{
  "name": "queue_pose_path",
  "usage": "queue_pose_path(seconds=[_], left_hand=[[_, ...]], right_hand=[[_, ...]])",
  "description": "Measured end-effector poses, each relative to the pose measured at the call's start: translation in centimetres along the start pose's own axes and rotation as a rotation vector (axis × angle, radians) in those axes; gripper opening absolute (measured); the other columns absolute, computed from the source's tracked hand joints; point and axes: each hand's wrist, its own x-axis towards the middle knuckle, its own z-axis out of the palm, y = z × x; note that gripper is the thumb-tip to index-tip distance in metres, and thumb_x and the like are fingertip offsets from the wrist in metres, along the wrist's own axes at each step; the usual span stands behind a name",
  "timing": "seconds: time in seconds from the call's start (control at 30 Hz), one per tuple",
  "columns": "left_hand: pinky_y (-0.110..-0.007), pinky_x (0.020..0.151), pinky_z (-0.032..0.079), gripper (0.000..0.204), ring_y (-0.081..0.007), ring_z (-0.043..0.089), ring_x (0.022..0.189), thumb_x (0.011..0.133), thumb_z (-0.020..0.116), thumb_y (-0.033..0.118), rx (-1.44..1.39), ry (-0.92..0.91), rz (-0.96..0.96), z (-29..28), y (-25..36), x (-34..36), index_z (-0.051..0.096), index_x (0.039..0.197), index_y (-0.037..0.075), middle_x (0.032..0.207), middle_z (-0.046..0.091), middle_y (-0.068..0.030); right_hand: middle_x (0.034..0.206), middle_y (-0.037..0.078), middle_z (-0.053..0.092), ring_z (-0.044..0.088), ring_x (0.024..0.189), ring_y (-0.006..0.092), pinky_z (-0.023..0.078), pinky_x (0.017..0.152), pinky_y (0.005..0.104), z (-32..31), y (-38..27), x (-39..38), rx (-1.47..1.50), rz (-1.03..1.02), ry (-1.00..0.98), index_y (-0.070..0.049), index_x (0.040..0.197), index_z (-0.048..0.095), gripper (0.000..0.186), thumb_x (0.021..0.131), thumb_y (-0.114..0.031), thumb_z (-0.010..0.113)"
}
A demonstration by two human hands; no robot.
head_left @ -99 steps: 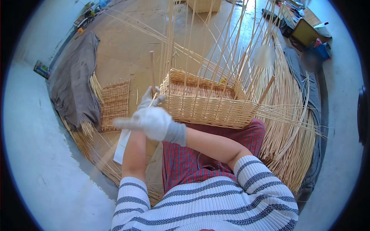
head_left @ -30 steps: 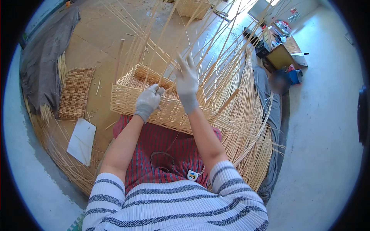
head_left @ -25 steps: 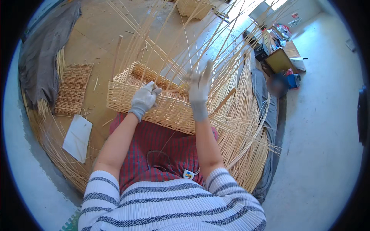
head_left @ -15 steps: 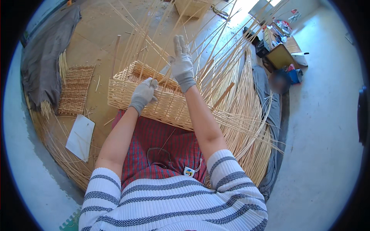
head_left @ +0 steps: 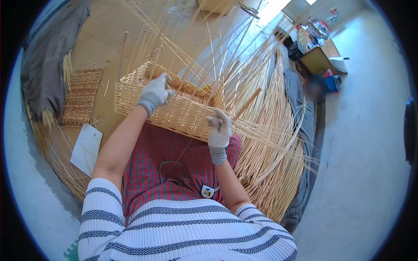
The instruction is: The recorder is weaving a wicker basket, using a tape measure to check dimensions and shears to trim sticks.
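A rectangular, half-woven wicker basket (head_left: 174,114) rests across my knees, tilted, with tall stakes standing up from its walls. My gloved left hand (head_left: 156,92) is closed over the upper edge of the near wall, left of its middle. At the near right corner, my gloved right hand (head_left: 220,132) has its fingers curled around the wicker strands (head_left: 261,138) where they leave the basket. These loose strands trail off to the right. The right palm hides the exact spot where it grips them.
A large bundle of pale wicker rods (head_left: 272,174) lies on the right on a grey cloth (head_left: 298,100). To the left are a woven mat (head_left: 82,96), a white sheet (head_left: 86,149) and dark cloth (head_left: 52,61). Cluttered furniture (head_left: 320,61) stands far right.
My right hand has come down from an upright, raised pose among the stakes to the near right corner. My left hand shifted slightly left and up; the basket moved a little left.
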Motion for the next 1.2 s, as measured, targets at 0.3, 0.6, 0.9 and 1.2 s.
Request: queue_pose_path(seconds=[0.3,0.6,0.9,1.2], left_hand=[[-0.044,0.086,0.055,0.069,-0.0303,0.074,0.093,0.075,0.087,0.066,0.354,0.204,-0.095,0.9,3.0,0.7,0.070,0.112,0.011,0.101,0.077,-0.0131],[-0.045,0.085,0.056,0.061,-0.0349,0.071,0.085,0.092,0.080,0.025,0.185,0.848,0.846,3.8,0.5,-1.9,0.056,0.148,0.018,0.131,0.067,-0.0170],[-0.048,0.076,0.056,0.100,-0.0324,0.065,0.078,0.083,0.082,0.017,0.864,0.323,0.600,10.6,-2.6,-3.8,0.033,0.168,0.031,0.124,0.059,-0.0144],[-0.047,0.081,0.057,0.082,-0.0325,0.068,0.091,0.089,0.069,0.005,0.657,0.264,0.839,16.1,3.6,-4.8,0.042,0.162,0.031,0.127,0.057,-0.0177]], right_hand=[[0.098,0.005,0.075,0.074,0.087,0.0181,0.060,0.075,0.0328,2.8,-7.0,1.8,0.378,0.330,-0.022,-0.003,0.126,0.069,0.039,0.112,-0.038,0.058],[0.110,0.009,0.077,0.072,0.096,0.0154,0.058,0.080,0.0296,-1.7,0.3,4.2,0.207,0.712,0.177,0.000,0.115,0.071,0.015,0.106,-0.011,0.067],[0.120,0.014,0.072,0.068,0.098,0.0177,0.054,0.091,0.0293,3.6,-1.4,17.8,-0.029,-0.149,0.033,-0.004,0.153,0.050,0.058,0.096,0.002,0.062],[0.125,0.018,0.069,0.065,0.121,0.0286,0.053,0.104,0.0388,-10.1,-1.9,6.9,-0.142,0.080,0.247,-0.002,0.136,0.063,0.040,0.097,-0.001,0.070]])
